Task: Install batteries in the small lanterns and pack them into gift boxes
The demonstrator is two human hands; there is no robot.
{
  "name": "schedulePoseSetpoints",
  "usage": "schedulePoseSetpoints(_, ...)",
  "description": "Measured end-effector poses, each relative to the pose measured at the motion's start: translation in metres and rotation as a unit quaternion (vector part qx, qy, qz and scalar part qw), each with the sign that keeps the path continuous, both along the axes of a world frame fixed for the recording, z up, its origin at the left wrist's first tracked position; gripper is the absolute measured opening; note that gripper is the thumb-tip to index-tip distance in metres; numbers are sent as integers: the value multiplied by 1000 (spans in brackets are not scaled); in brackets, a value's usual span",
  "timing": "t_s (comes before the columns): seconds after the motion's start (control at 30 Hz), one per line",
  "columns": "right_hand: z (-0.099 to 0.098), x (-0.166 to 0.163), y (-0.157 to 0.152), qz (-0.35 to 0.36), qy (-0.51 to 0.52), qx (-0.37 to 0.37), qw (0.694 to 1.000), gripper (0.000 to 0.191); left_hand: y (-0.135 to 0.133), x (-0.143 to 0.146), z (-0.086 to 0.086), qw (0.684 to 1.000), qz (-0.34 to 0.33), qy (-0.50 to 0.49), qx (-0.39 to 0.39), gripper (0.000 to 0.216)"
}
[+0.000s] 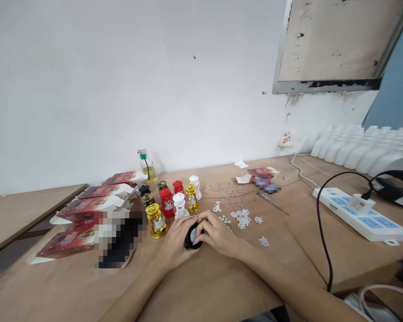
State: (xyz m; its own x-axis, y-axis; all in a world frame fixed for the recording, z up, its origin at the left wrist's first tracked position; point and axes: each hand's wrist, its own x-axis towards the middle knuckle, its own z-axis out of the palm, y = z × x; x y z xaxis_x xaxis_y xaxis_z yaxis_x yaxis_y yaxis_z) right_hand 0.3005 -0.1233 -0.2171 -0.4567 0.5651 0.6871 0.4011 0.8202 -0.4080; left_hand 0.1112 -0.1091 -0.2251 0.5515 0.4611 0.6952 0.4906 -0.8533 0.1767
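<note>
My left hand [177, 240] is wrapped round a small black lantern [188, 245], whose round end faces up toward me with a pale inside showing. Over that opening, my right hand [216, 233] has its fingers pinched together; whatever lies between the fingertips is hidden. Just beyond my hands stand several mini lanterns: a gold one [156, 223], a red one [167, 203], a white one [180, 205] and others behind. To the right of my right hand lie small round coin-like pieces [225, 219], white plastic pieces [243, 220] and bent wires [235, 195].
Red printed boxes [75, 239] line the left, near a blurred dark item [121, 241]. A screwdriver [272, 203] and an open red box [258, 173] lie right. Further right are a power strip [359, 214], a black cable [322, 232] and white bottles [362, 145]. A jar [149, 167] stands near the wall.
</note>
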Motion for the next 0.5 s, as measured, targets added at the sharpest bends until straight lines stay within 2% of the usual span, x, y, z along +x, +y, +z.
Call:
schedulePoseSetpoints(0.17,4,-1,-4,31,33,-32,998,22,-2,0,5,1000,-7,-1,7,51)
schedulePoseSetpoints(0.3,12,2,-5,44,130,-95,986,24,-5,-2,13,999,-16,49,0,50)
schedulePoseSetpoints(0.37,16,7,1,18,206,-114,972,25,-6,-2,15,996,-21,81,-3,51)
schedulePoseSetpoints(0.5,19,21,25,-88,333,-146,927,28,-6,-2,15,995,-21,98,-10,54)
